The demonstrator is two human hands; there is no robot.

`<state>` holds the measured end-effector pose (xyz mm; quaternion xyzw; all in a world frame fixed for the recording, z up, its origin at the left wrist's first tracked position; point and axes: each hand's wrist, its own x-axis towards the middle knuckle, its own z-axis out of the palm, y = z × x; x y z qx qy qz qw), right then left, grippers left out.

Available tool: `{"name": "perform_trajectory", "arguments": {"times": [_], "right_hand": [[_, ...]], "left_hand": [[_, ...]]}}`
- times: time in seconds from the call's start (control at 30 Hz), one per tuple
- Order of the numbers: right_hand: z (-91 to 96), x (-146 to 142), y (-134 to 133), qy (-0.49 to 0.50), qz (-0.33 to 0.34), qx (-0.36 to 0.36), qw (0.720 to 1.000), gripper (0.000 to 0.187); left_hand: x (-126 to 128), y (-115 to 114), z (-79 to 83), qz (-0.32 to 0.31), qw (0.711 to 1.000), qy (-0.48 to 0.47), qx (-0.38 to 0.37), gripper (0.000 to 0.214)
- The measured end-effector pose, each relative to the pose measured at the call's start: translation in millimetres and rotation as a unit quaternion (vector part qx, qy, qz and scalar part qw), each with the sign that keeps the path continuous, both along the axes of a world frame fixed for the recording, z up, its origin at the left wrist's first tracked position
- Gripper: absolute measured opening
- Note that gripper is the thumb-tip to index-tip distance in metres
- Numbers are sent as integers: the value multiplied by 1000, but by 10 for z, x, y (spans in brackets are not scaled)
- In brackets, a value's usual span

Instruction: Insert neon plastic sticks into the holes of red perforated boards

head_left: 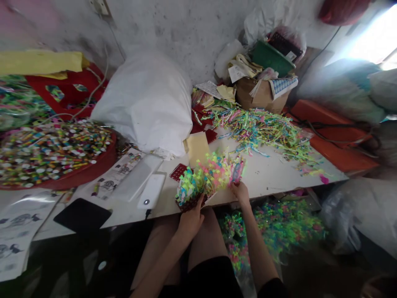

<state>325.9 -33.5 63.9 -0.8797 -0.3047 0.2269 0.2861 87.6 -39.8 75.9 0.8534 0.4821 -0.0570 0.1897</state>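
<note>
A red rack at the table edge is crowded with bright plastic pieces along most of its length. Beyond the rack, a large loose pile lies unsorted. The left hand is clamped on the rack's near edge. The right hand touches the pieces at the rack's right end, but blur hides whether it pinches one. Left of the rack sits a full red basin.

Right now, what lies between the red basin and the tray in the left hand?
Head view: a white device and a long white packet, on the table between basin and tray.
</note>
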Motion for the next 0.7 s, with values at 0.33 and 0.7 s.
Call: {"name": "perform_trajectory", "arguments": {"times": [0.33, 0.7], "right_hand": [[101, 14, -211, 305, -1, 135, 943, 22], [51, -677, -531, 392, 75, 238, 885, 46]], "left_hand": [[7, -22, -37, 1, 999, -17, 28, 68], [-18, -10, 56, -9, 999, -19, 38, 65]]}}
